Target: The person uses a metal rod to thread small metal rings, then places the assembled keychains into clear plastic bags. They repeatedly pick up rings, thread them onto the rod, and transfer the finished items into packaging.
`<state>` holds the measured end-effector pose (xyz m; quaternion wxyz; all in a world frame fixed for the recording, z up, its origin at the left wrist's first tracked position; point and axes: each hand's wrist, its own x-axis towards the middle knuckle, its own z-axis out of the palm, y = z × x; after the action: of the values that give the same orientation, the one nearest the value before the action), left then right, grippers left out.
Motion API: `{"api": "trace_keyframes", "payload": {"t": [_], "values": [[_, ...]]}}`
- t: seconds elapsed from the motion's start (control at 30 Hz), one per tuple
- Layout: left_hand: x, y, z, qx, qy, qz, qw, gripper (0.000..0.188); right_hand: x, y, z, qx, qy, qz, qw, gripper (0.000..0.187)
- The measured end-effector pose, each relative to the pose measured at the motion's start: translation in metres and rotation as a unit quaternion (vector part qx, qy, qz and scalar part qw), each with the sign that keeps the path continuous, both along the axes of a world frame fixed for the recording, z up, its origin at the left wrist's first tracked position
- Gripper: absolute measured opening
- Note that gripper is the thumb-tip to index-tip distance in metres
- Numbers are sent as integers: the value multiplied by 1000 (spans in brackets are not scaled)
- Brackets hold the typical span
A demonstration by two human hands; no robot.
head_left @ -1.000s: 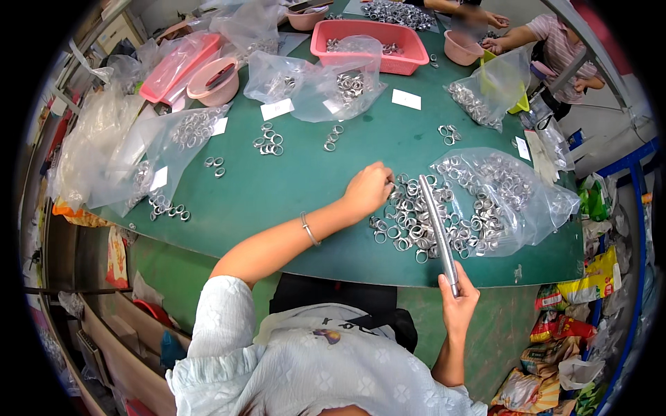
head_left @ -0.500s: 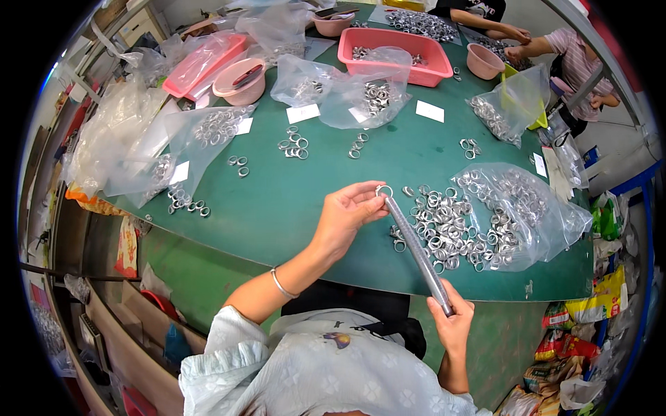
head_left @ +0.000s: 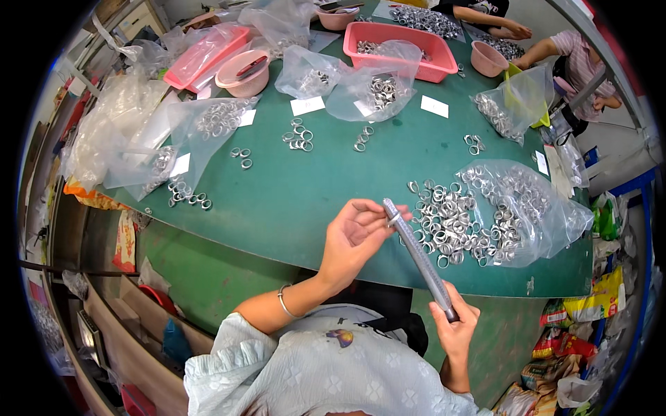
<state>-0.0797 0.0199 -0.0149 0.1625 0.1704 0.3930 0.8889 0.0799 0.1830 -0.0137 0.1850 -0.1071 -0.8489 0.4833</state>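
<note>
Right hand (head_left: 454, 326) is clenched on the butt of the tapered sizing rod (head_left: 420, 255), tip pointing to 11 o'clock over the green bench (head_left: 277, 201). Left hand (head_left: 354, 236) pinches a silver ring (head_left: 394, 220) onto the rod just below the tip. Risk: that pinch looks light, so the ring could slip off into the loose ring pile (head_left: 451, 222) at 3 o'clock and get mixed in.

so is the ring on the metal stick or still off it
On it: the ring circles the metal stick near its tip, left hand fingers beside it, right hand gripping the base.
</note>
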Motion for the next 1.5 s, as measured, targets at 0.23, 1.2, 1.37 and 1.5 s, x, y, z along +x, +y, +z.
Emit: {"api": "trace_keyframes", "payload": {"t": [0.23, 1.2, 1.37, 1.5], "values": [[6, -13, 10, -67, -96, -174, 978, 38, 8, 0, 8, 46, -19, 23, 998, 39], [1, -24, 15, -186, 127, -201, 953, 28, -6, -2, 5, 185, 83, 94, 975, 40], [0, -26, 16, -190, 136, -197, 952, 27, -8, -3, 5, 181, 85, 95, 975, 40], [0, -27, 17, -191, 134, -200, 952, 26, -9, -2, 2, 183, 89, 101, 974, 40]]}}
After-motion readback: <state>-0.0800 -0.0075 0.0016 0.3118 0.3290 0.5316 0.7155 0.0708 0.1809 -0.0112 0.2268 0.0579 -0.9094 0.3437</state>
